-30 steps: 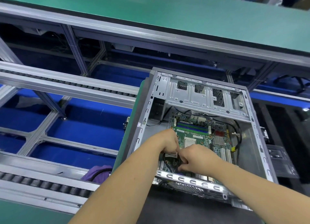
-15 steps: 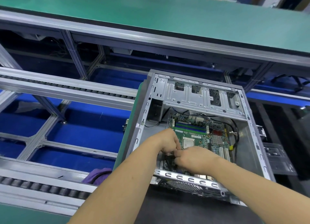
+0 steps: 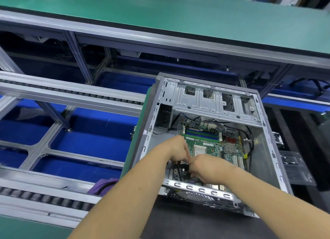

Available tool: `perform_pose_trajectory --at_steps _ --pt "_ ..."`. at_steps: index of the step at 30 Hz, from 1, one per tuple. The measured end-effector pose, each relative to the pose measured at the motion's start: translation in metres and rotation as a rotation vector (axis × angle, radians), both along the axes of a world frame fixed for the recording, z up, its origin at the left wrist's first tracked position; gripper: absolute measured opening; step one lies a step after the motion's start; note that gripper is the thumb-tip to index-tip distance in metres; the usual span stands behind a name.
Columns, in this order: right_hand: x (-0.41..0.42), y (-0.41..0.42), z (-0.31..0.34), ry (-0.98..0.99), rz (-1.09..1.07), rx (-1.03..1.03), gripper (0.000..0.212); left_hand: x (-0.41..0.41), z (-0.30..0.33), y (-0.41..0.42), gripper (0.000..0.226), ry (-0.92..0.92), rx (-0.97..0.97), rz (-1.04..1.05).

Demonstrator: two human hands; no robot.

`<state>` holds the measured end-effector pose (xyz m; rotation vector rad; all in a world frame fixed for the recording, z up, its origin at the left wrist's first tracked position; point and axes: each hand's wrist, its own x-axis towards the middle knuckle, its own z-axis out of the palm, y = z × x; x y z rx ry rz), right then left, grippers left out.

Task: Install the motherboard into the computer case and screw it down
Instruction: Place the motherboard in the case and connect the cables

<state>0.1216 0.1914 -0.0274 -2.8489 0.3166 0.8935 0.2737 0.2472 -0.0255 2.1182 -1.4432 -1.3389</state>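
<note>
Motherboard [image 3: 210,142] lies flat inside open computer case [image 3: 267,158], just beyond both hands. Left hand [image 3: 178,147] curled, pinching black cable [image 3: 179,170] at board's near edge; right hand [image 3: 205,167] touching it, fingers curled, grip can't tell.

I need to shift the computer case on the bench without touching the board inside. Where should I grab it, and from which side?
Probably best to grip the computer case by its bare metal side walls, one hand on each, coming from outside. The open top exposes the motherboard on the floor, and both the left hand and right hand are working inside.
</note>
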Motion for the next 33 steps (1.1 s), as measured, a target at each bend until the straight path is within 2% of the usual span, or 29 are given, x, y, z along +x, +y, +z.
perform_pose_trajectory --at_steps 9,17,33 --pt "0.005 0.004 -0.006 0.056 -0.020 -0.058 0.018 -0.001 0.001 0.002 0.015 -0.032 0.034 -0.006" --pt "0.005 0.007 -0.006 0.048 -0.032 -0.032 0.027 -0.001 -0.001 0.001 0.017 -0.074 0.038 -0.048" --pt "0.016 0.016 -0.001 0.048 -0.033 -0.060 0.023 -0.003 0.004 0.002 0.023 -0.080 0.063 -0.044"
